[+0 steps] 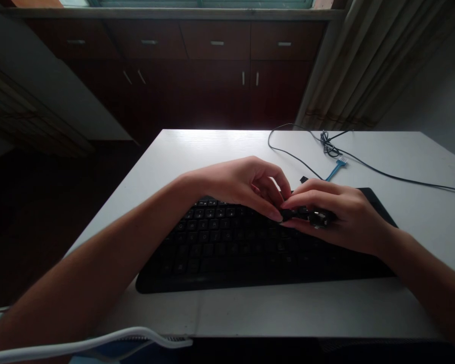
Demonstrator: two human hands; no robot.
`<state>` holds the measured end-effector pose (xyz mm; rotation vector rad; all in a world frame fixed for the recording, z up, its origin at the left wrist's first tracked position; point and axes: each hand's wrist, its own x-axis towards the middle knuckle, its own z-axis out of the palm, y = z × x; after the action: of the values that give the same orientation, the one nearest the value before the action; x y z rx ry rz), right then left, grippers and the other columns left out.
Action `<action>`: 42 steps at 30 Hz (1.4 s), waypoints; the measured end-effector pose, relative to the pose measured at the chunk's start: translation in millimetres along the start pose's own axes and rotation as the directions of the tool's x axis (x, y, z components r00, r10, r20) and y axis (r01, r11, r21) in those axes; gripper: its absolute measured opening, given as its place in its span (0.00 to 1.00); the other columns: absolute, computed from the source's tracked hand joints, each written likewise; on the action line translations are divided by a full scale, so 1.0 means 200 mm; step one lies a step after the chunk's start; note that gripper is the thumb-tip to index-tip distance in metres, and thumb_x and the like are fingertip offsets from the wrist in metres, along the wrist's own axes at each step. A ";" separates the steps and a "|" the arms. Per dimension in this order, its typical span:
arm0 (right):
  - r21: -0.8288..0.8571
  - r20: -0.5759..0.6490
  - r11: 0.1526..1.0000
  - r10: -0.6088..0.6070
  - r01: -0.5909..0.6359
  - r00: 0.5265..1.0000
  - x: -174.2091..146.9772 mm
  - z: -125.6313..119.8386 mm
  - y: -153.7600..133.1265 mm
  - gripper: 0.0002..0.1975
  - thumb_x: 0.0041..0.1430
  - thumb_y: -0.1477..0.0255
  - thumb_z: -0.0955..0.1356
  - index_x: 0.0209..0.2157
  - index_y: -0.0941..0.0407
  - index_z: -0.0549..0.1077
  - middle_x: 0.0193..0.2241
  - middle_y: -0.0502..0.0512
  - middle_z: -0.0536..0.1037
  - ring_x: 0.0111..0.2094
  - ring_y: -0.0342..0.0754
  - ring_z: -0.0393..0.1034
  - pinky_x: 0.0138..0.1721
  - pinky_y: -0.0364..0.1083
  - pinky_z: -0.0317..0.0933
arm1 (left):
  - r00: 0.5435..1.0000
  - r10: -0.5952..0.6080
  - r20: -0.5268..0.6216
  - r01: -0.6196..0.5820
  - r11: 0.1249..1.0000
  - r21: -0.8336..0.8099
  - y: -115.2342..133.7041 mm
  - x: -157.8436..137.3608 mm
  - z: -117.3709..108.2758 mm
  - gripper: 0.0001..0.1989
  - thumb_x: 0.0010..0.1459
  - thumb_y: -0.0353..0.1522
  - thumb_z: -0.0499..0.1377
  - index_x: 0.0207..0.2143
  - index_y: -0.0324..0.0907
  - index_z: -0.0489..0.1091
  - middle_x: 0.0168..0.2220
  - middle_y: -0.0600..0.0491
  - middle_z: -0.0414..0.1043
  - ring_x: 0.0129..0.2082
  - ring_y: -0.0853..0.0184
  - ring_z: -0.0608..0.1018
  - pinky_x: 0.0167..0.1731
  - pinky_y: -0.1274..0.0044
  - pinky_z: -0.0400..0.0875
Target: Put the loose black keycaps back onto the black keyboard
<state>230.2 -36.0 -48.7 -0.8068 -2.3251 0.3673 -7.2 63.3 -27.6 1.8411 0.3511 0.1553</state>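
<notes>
A black keyboard (pixel 212 250) lies across the white table in front of me. Over its right half, both my hands meet fingertip to fingertip. My left hand (pixel 250 184) is closed, its thumb and fingers pinching the left end of a small black object with a shiny part (pixel 318 218). From the other side my right hand (pixel 337 210) grips that same object between thumb and fingers. Its exact kind is hard to tell in the dim light, and the fingers cover much of it. Beneath the hands, part of the keys is hidden.
Behind the keyboard lie a blue brush (pixel 335 169) with pale bristles and a black cable (pixel 329 146) bundled in a knot, its end reaching the right edge. The white table (pixel 212 151) ends before dark red cabinets (pixel 212 91). A white curved bar (pixel 129 332) crosses the lower left.
</notes>
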 end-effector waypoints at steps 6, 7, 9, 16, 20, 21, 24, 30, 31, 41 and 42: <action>-0.064 -0.021 0.998 -0.010 0.009 1.000 0.00 0.01 0.00 0.13 0.59 0.70 0.76 0.45 0.53 0.75 0.38 0.54 0.81 0.34 0.47 0.78 0.35 0.44 0.74 | 1.000 0.014 0.003 -0.014 0.999 0.032 0.00 0.00 0.00 0.12 0.59 0.33 0.68 0.45 0.41 0.77 0.42 0.50 0.82 0.44 0.63 0.83 0.44 0.75 0.77; -0.069 -0.016 0.998 -0.017 0.016 1.000 0.00 0.01 0.00 0.14 0.59 0.69 0.76 0.45 0.53 0.75 0.38 0.55 0.81 0.34 0.47 0.78 0.35 0.44 0.74 | 1.000 0.009 0.008 -0.010 0.999 0.040 0.00 0.00 0.00 0.11 0.59 0.33 0.67 0.45 0.41 0.77 0.42 0.50 0.82 0.44 0.63 0.83 0.43 0.75 0.77; -0.059 0.009 0.998 -0.032 0.033 0.999 0.00 0.01 0.00 0.14 0.59 0.70 0.76 0.46 0.54 0.75 0.39 0.55 0.81 0.35 0.47 0.78 0.35 0.44 0.73 | 1.000 0.003 0.024 -0.004 0.999 0.043 0.00 0.00 0.00 0.11 0.60 0.33 0.67 0.45 0.41 0.77 0.43 0.49 0.81 0.44 0.63 0.83 0.43 0.75 0.76; -0.022 0.020 0.998 -0.051 0.052 0.998 0.00 0.00 0.00 0.16 0.61 0.75 0.74 0.50 0.54 0.75 0.42 0.56 0.81 0.39 0.47 0.78 0.38 0.44 0.74 | 0.999 0.007 0.042 -0.007 1.000 0.013 0.00 0.00 0.00 0.12 0.61 0.33 0.66 0.46 0.40 0.75 0.40 0.50 0.81 0.41 0.66 0.82 0.41 0.77 0.75; -0.016 -0.073 0.999 -0.032 0.031 0.997 0.00 0.00 0.00 0.15 0.60 0.75 0.75 0.48 0.55 0.76 0.39 0.55 0.81 0.36 0.46 0.78 0.37 0.43 0.74 | 0.999 0.037 0.013 -0.037 0.999 -0.008 0.00 0.00 0.00 0.13 0.62 0.34 0.66 0.48 0.40 0.74 0.40 0.50 0.81 0.41 0.67 0.81 0.40 0.79 0.74; -0.023 -0.101 1.000 -0.020 0.018 0.995 0.00 0.00 0.00 0.15 0.59 0.75 0.76 0.47 0.55 0.77 0.38 0.55 0.81 0.35 0.45 0.78 0.36 0.43 0.73 | 0.999 0.045 -0.001 -0.045 0.999 -0.018 0.00 0.00 0.00 0.14 0.63 0.35 0.66 0.49 0.40 0.74 0.40 0.50 0.81 0.42 0.67 0.81 0.40 0.79 0.74; -0.062 -0.172 0.998 0.019 -0.030 0.985 0.00 0.00 0.00 0.14 0.57 0.73 0.77 0.45 0.54 0.77 0.37 0.54 0.80 0.33 0.45 0.76 0.33 0.44 0.72 | 0.996 0.075 -0.044 -0.078 0.995 -0.065 0.01 0.01 0.01 0.15 0.62 0.33 0.66 0.50 0.40 0.73 0.42 0.50 0.81 0.43 0.67 0.82 0.40 0.79 0.74; -0.107 -0.204 0.993 0.032 -0.054 0.978 0.00 -0.01 0.01 0.16 0.55 0.69 0.79 0.44 0.54 0.77 0.36 0.53 0.80 0.31 0.45 0.75 0.32 0.44 0.71 | 0.993 0.085 -0.082 -0.093 0.991 -0.092 0.01 0.02 0.03 0.14 0.62 0.31 0.65 0.50 0.39 0.73 0.42 0.49 0.82 0.44 0.67 0.82 0.40 0.79 0.75; -0.118 -0.205 0.992 0.028 -0.053 0.978 0.00 -0.01 0.01 0.16 0.55 0.69 0.79 0.45 0.54 0.78 0.36 0.53 0.80 0.31 0.45 0.75 0.32 0.44 0.71 | 0.993 0.083 -0.087 -0.091 0.992 -0.085 0.01 0.02 0.03 0.14 0.62 0.31 0.65 0.50 0.39 0.73 0.41 0.50 0.82 0.43 0.67 0.82 0.39 0.80 0.74; -0.112 -0.157 0.994 -0.009 -0.008 0.988 0.00 -0.03 0.02 0.15 0.59 0.72 0.76 0.48 0.53 0.79 0.38 0.54 0.80 0.32 0.44 0.75 0.32 0.43 0.72 | 0.994 0.061 -0.095 -0.065 0.997 -0.035 -0.01 0.02 0.02 0.13 0.61 0.34 0.66 0.47 0.40 0.74 0.37 0.51 0.81 0.39 0.68 0.82 0.34 0.80 0.72; -0.104 -0.153 0.995 -0.011 -0.005 0.988 0.00 -0.03 0.02 0.15 0.59 0.72 0.76 0.48 0.53 0.79 0.38 0.54 0.80 0.32 0.43 0.75 0.32 0.43 0.72 | 0.994 0.056 -0.095 -0.059 0.998 -0.030 -0.01 0.02 0.02 0.13 0.61 0.35 0.66 0.47 0.40 0.74 0.37 0.51 0.81 0.38 0.68 0.82 0.33 0.80 0.72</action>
<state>234.6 -32.7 -46.1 -0.8505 -2.2152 0.1769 -3.6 61.8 -30.7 1.8158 0.3593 0.2871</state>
